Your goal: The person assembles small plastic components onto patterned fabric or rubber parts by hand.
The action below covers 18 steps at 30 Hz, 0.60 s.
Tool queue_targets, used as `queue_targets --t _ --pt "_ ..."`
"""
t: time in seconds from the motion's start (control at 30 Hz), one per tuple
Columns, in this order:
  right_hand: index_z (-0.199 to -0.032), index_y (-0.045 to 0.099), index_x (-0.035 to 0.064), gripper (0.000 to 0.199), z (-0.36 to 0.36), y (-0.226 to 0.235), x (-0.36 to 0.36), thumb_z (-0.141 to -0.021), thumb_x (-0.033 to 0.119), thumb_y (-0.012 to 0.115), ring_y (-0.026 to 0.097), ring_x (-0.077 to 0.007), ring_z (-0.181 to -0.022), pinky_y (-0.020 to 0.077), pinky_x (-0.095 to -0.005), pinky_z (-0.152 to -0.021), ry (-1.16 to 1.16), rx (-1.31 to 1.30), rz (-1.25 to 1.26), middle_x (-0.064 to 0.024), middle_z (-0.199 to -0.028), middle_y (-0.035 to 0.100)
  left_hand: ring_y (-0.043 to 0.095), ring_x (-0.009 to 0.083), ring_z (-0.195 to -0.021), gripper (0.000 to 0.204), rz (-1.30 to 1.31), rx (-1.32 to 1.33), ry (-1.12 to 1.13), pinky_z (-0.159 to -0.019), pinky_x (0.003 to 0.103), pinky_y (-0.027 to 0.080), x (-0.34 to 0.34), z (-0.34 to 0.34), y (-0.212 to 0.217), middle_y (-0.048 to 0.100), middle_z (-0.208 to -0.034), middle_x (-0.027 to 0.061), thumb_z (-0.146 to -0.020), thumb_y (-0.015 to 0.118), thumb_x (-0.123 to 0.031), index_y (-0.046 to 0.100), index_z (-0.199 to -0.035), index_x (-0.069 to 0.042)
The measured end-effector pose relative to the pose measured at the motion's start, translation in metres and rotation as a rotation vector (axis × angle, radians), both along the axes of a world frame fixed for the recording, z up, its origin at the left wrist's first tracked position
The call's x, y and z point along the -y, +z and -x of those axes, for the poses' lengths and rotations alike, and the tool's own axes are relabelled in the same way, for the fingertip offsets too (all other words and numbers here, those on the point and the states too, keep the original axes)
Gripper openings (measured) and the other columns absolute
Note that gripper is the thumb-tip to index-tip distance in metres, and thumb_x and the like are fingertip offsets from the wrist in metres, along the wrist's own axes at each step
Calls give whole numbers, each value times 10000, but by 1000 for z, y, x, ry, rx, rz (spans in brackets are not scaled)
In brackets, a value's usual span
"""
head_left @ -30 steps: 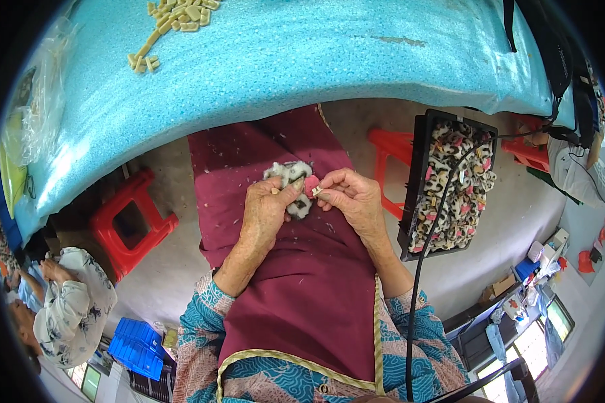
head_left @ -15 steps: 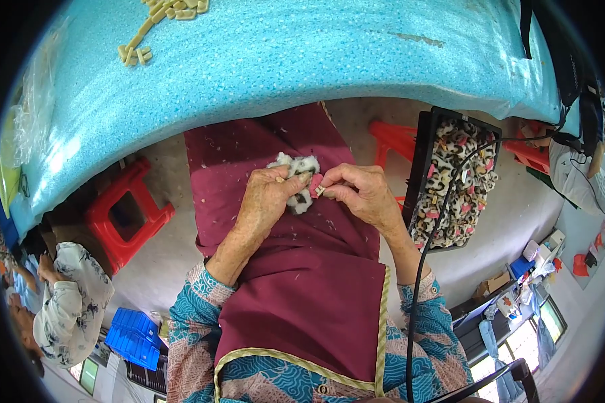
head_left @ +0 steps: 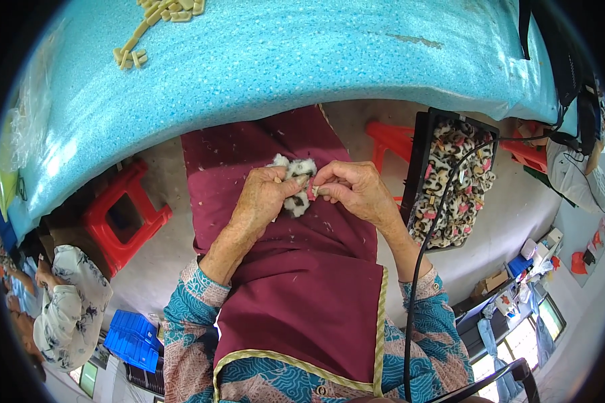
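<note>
Over my lap, my left hand [head_left: 254, 200] is closed on a small fluffy black-and-white plush piece [head_left: 300, 205], with the thumb pressed on top. At the plush's right side, my right hand [head_left: 357, 191] pinches a small pale bit [head_left: 316, 191] between thumb and fingertips. A little pink shows beside that bit, mostly covered by the fingers. What exactly the pale bit is, I cannot make out. Under both hands lies a maroon apron [head_left: 296, 258], dotted with white fluff.
A black crate [head_left: 418, 164] full of spotted plush pieces [head_left: 454, 185] stands at the right. Ahead is a blue-covered table [head_left: 282, 60] with pale yellow strips [head_left: 171, 10]. Red stools [head_left: 104, 215] flank me. A black cable [head_left: 423, 269] hangs past my right arm. Another person's sleeve [head_left: 74, 309] shows at left.
My right fingers have shifted slightly left, closer to the plush, and now cover more of the pink part. My left hand keeps its hold nearly in place.
</note>
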State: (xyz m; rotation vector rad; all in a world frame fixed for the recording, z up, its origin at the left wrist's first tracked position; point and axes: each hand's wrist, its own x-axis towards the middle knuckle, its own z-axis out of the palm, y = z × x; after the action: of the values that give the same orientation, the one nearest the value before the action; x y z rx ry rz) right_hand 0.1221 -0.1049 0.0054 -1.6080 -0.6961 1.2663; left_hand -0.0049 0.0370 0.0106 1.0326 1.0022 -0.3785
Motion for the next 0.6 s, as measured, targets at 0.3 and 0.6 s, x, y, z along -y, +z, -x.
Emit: queue_targets --t 0.3,0.6 --pt "-855 621 -16 67 1 0 1 -799 -35 593 599 -78 -626 504 -216 -566 1 7 14 -48 -745 654 364 37 -442 179 55 6 78 -378 228 240 5 4 -2 556 -575 -17 -842 617 -166 662 -723 -40" --pt "-803 600 -29 40 7 -1 -1 -777 -59 597 597 -83 -591 494 -226 -537 -17 29 171 -61 -683 641 488 63 -566 103 15 120 121 -480 215 375 21 10 -7 597 -692 -13 -760 697 -97 640 -763 -11"
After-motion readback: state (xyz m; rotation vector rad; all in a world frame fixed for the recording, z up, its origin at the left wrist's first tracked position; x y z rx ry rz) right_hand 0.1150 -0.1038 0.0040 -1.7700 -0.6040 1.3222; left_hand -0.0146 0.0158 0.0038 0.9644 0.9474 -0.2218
